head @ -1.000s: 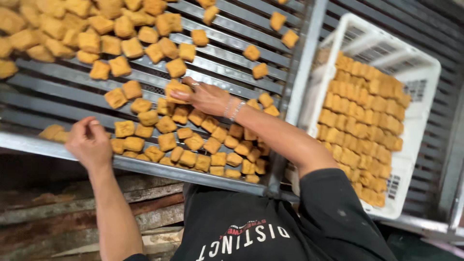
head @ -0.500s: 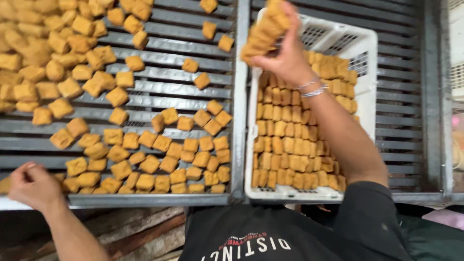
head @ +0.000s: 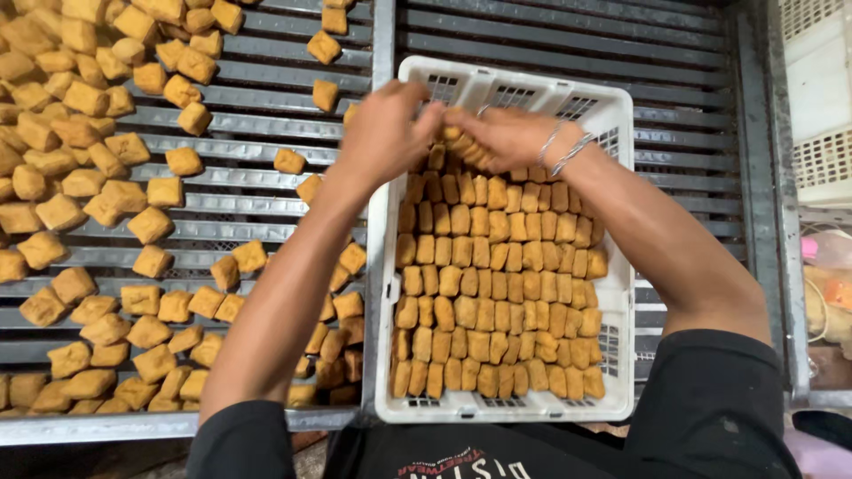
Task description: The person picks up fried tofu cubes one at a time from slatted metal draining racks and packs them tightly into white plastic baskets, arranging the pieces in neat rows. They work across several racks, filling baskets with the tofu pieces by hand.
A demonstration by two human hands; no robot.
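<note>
A white plastic crate [head: 618, 266] sits on a slatted metal rack and holds neat rows of golden-brown fried cubes [head: 497, 293]. Both my hands meet over the crate's far end. My left hand [head: 383, 133] and my right hand [head: 501, 135] together grip a short stack of fried cubes [head: 463, 146], pressing it down against the top row. Bracelets circle my right wrist. Loose fried cubes [head: 106, 204] lie scattered over the rack to the left of the crate.
The grey slatted rack [head: 550, 35] extends behind and to the right of the crate. A metal divider bar [head: 383, 35] runs between the two rack sections. Another white crate [head: 816, 98] stands at the far right edge.
My right hand has come down from holding a stack above the crate to its far end. My left hand left the rack's front edge and joined it.
</note>
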